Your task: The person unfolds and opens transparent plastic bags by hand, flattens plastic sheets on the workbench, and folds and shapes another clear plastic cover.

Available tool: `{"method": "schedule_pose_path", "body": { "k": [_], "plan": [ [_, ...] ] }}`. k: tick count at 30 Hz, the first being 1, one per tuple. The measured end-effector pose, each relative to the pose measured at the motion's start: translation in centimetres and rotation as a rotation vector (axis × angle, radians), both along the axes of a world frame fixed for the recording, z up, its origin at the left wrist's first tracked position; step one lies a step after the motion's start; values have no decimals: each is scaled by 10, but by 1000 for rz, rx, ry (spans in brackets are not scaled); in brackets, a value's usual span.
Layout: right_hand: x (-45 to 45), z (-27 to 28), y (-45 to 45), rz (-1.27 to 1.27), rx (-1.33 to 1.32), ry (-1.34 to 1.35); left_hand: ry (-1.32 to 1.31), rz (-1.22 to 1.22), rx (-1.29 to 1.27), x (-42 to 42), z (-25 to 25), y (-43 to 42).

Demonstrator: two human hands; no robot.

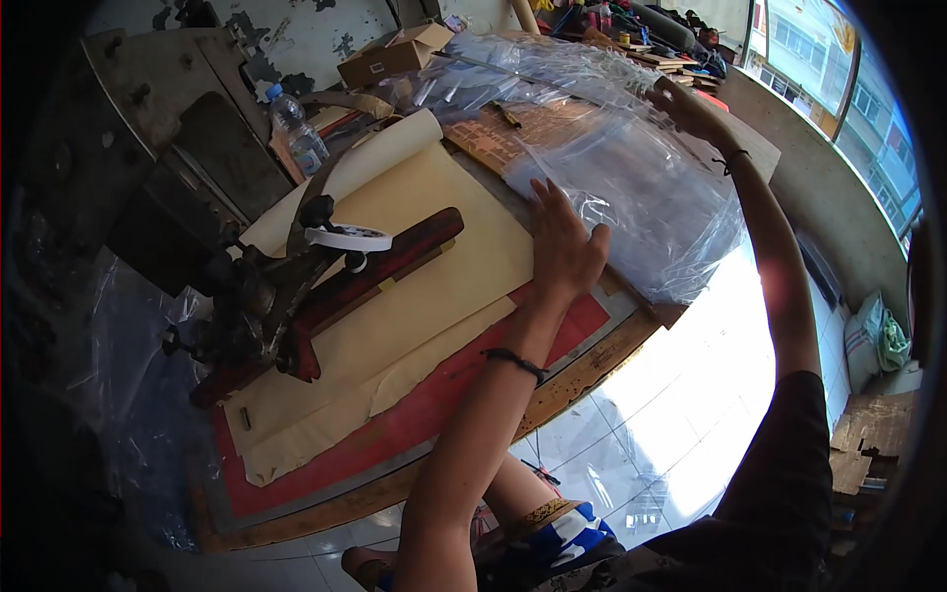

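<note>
Left forearm (459,454) leads to the left hand (569,244), grip spread beside clear, glossy, creased plastic (656,202); near its far side, right hand (693,114), grip I cannot tell.

From afar I see a peeling back wall (308,54), bright windows (804,54) above a low grey wall (837,185), and sunlight (686,390) whitening the tiled floor (584,439).

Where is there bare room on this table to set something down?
The cream sheet lies bare between the dark red bar and the left hand. So does the red strip between sheet and wooden edge. The far side is crowded: clear plastic, a cardboard box, a bottle.
</note>
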State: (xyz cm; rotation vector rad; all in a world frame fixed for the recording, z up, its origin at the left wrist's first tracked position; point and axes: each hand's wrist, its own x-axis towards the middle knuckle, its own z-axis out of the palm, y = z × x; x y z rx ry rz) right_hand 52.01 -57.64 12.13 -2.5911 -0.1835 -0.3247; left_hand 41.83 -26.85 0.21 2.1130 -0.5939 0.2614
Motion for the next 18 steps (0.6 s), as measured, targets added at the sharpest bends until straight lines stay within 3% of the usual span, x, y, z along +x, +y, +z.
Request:
{"method": "schedule_pose_path", "body": {
  "k": [3, 4, 6, 11, 12, 15, 17, 18],
  "plan": [
    [7, -4, -6, -67, 51, -110, -107, 165, 63, -10, 5, -8],
    [8, -6, -7, 52, 77, -205, -107, 176, 104, -11, 3, -10],
    [5, -7, -5, -20, -55, -278, -109, 200, 188, -10, 0, -10],
    [14, -23, 3, 91, -104, -306, -80, 125, 53, -6, 1, -6],
    [4, -6, 13, 11, -232, -101, -73, 116, 1, -7, 3, -4],
    [14, -2, 13, -175, -110, 121, -12, 121, 94, -11, 16, -1],
    [9, -10, 9, 86, -168, 58, -92, 154, 162, -8, 4, -4],
    [11, -14, 9, 34, -59, 173, -133, 169, 193, -8, 1, -6]
  ]
}}
